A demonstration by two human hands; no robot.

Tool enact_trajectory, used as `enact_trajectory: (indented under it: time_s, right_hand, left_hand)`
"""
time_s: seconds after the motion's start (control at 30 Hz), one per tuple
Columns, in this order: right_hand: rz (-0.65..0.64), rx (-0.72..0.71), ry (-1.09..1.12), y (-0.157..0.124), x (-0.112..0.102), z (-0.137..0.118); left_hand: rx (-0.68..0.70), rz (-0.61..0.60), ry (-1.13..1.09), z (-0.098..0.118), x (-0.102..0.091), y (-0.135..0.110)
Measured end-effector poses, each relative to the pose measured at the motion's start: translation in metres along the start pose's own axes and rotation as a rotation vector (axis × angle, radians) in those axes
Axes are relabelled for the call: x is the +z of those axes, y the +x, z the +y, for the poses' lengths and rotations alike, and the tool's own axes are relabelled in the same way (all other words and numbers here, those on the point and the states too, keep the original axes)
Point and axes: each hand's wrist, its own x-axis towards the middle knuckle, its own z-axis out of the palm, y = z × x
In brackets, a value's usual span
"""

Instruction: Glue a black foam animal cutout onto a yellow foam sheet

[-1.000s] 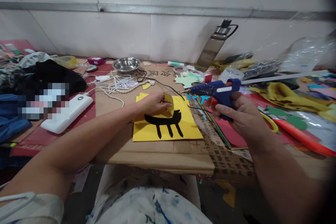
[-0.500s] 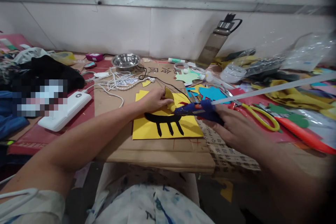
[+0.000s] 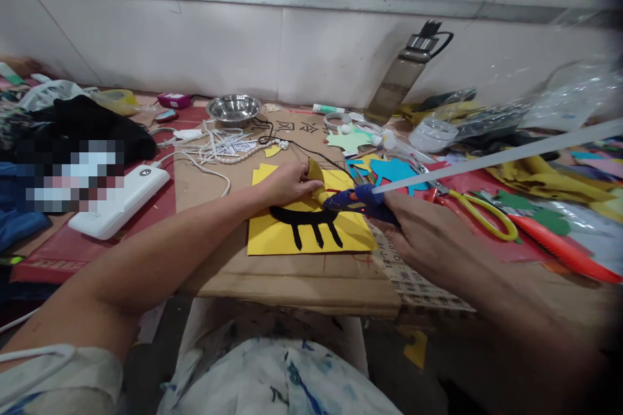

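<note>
A blue glue gun (image 3: 351, 200) with a long white glue stick (image 3: 487, 159) out of its back is gripped in my right hand (image 3: 402, 224). Its nozzle points left at a small curved yellow piece (image 3: 315, 172), which my left hand (image 3: 288, 183) pinches between thumb and fingers. Nozzle and piece meet or nearly meet; I cannot tell which. Below both hands lies a yellow sheet (image 3: 267, 243) with a black closed-eye shape (image 3: 306, 224), an arc with three lashes, on it.
A steel bowl (image 3: 233, 109), white paper strips and a string of beads sit behind. On the left is a white power bank (image 3: 119, 204) with a cable. To the right lie yellow-handled scissors (image 3: 487, 217), an orange-red handle (image 3: 567, 249) and cut scraps. A bottle (image 3: 402, 74) leans at the wall.
The glue gun and my right hand have shifted slightly left. My left hand still pinches the yellow piece in nearly the same place. The view has moved slightly.
</note>
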Motion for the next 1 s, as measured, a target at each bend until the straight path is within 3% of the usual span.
enact_trajectory:
  time_s: [0.47,0.67,0.83,1.0]
  right_hand:
    - [0.026,0.003,0.002,0.006,-0.004,-0.016]
    - [0.023,0.018,-0.034,0.003,-0.008,-0.018]
    - [0.013,0.049,-0.076,0.002,-0.008,-0.018]
    - [0.021,-0.006,-0.045,0.006,-0.008,-0.021]
  left_hand:
    - [0.000,-0.005,0.078,-0.001,0.000,0.001]
    - [0.026,-0.028,0.006,-0.001,-0.001,0.000]
    - [-0.013,-0.016,0.097,0.004,-0.003,-0.002]
    - [-0.001,-0.037,0.063,0.005,-0.003,-0.002]
